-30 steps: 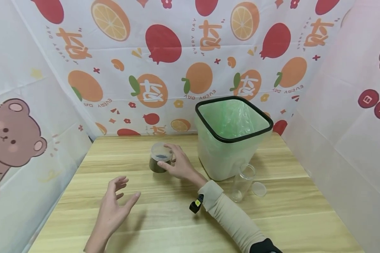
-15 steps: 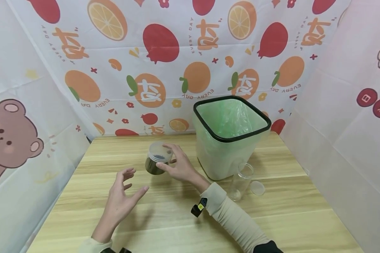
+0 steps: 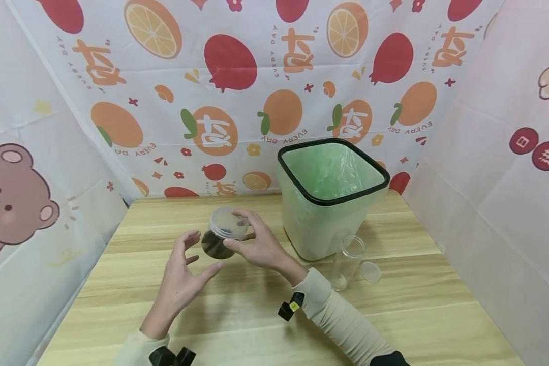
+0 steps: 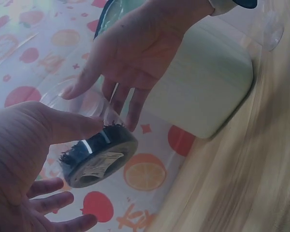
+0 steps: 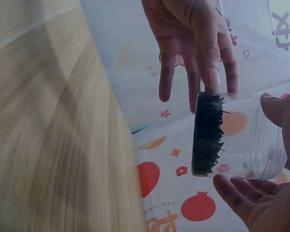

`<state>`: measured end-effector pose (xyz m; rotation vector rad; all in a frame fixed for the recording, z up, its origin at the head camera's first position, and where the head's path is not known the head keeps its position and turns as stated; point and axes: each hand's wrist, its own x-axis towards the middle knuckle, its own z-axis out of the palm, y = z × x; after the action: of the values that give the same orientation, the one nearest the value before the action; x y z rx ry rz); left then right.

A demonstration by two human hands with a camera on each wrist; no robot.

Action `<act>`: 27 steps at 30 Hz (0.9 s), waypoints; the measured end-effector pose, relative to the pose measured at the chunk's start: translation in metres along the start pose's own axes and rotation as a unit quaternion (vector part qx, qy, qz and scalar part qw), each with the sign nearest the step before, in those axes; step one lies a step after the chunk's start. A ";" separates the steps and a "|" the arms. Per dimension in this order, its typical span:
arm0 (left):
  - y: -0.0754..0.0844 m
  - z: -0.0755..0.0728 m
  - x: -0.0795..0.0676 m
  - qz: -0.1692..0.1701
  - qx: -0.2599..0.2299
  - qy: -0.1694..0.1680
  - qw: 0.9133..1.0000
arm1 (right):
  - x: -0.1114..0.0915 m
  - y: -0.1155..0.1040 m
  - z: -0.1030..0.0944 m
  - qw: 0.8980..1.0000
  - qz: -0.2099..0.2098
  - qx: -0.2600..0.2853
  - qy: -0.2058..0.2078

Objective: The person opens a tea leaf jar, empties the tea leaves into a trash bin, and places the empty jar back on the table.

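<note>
A clear round jar (image 3: 229, 223) with a screw-type lid hangs tilted above the table, dark dry shreds like loose tea settled in its bottom. My right hand (image 3: 262, 245) grips it near the lid, thumb on one side and fingers on the other. To its left, my left hand (image 3: 178, 282) is spread with fingers loosely bent, close around the jar's lower end. In the right wrist view the left thumb tip overlaps the base of the jar (image 5: 208, 135). A paper label shows under the jar (image 4: 99, 164) in the left wrist view.
A whitish bin (image 3: 320, 229) with a black rim and green liner stands at the back right. Before it are a tall clear glass container (image 3: 347, 259), upright and uncovered, and a flat translucent disc (image 3: 370, 272). Printed cloth (image 3: 238, 117) encloses the wooden table (image 3: 256, 335).
My right hand has lifted the jar off the table, tilted it and brought it slightly left and nearer. My left hand has moved up and right to the jar.
</note>
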<state>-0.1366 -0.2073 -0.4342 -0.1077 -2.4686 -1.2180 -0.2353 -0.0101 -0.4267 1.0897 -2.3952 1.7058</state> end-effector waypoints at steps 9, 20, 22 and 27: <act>0.004 0.002 0.003 0.003 -0.015 -0.007 1.000 | -0.006 -0.006 -0.003 0.999 0.006 0.032 -0.002; 0.010 0.006 0.006 0.012 -0.029 -0.006 0.999 | -0.012 -0.014 -0.007 0.997 0.025 0.076 -0.016; 0.011 0.007 0.006 0.015 -0.030 -0.006 0.999 | -0.013 -0.014 -0.008 0.996 0.028 0.086 -0.020; 0.013 0.010 0.007 0.023 -0.035 -0.006 0.999 | -0.016 -0.015 -0.010 0.994 0.033 0.102 -0.021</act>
<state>-0.1428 -0.1923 -0.4270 -0.1913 -2.4202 -1.2874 -0.2188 0.0044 -0.4161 1.0909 -2.3475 2.0056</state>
